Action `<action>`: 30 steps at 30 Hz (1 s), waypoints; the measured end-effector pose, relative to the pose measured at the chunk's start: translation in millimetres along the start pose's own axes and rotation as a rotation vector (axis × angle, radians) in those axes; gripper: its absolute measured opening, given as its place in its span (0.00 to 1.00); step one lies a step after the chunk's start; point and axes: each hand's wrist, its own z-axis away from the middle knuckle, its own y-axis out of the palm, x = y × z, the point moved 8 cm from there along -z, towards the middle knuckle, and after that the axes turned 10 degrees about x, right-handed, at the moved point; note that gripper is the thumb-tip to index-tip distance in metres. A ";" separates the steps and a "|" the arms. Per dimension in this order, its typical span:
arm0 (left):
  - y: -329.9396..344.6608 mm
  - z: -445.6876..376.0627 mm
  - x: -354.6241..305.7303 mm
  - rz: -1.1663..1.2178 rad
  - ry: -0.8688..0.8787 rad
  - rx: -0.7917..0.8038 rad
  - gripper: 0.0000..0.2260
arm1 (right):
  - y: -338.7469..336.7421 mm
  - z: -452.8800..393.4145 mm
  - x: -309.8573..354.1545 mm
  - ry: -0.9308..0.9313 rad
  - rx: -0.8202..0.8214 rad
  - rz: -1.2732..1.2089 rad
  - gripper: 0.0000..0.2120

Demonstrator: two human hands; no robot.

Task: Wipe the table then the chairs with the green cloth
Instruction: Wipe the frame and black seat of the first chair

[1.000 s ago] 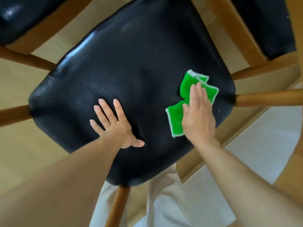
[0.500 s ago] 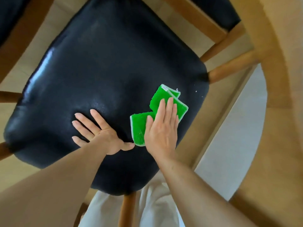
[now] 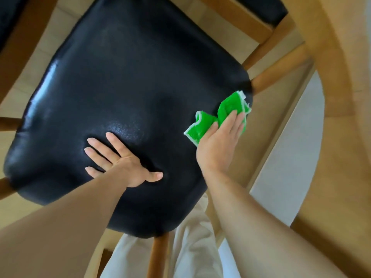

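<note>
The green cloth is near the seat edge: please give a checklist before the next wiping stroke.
1. Right hand flat on the green cloth: ok.
2. Cloth lies on the chair seat: ok, but at its right edge.
3. Left hand braces the seat, fingers spread: ok.
4. Left hand clear of a stroke toward the seat middle: not ok.
5. Cloth spread flat: not ok, bunched.
6. Seat clean: cannot tell.

The right hand (image 3: 217, 141) covers much of the green cloth (image 3: 202, 127). The second chair (image 3: 259, 5), at one o'clock, is cut off by the top edge.
</note>
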 end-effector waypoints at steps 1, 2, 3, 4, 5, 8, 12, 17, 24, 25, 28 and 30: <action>-0.3 0.4 0.1 0.007 -0.001 -0.003 0.72 | 5.6 13.2 -5.2 0.034 0.010 -0.025 0.27; -0.5 1.1 0.0 0.013 0.001 -0.004 0.72 | 10.8 24.8 -9.5 0.072 0.017 -0.056 0.28; -0.6 1.9 -0.2 0.017 0.005 -0.004 0.72 | 15.6 32.8 -13.4 0.115 0.024 -0.090 0.29; -0.6 2.4 -0.9 0.019 0.009 -0.003 0.72 | 18.3 35.0 -16.1 0.163 0.023 -0.127 0.29; -0.8 2.1 -1.5 0.018 0.011 -0.002 0.72 | 18.6 30.8 -17.2 0.216 0.009 -0.162 0.30; -0.6 0.0 -2.7 0.019 0.010 0.010 0.72 | 5.3 -1.7 -18.4 0.335 -0.128 -0.215 0.29; -0.3 -2.2 -1.2 0.027 0.017 0.025 0.71 | -17.7 -48.7 -18.8 0.236 -0.236 -0.182 0.23; 1.0 -6.8 1.6 0.016 0.016 0.026 0.72 | -36.3 -97.3 -31.8 0.259 -0.266 -0.321 0.18; 1.9 -4.6 1.5 0.012 0.010 0.041 0.72 | -7.1 -28.7 -50.1 0.335 -0.216 -0.388 0.19; 1.7 -3.2 1.2 0.012 0.008 0.046 0.72 | 2.2 -6.6 -55.0 0.375 -0.191 -0.394 0.19; 0.7 1.2 -0.4 0.020 0.001 0.052 0.72 | 26.0 54.6 -60.5 0.453 -0.119 -0.372 0.19; -0.7 3.5 -1.8 0.029 0.003 0.049 0.72 | 32.9 74.9 -57.5 0.488 -0.091 -0.327 0.20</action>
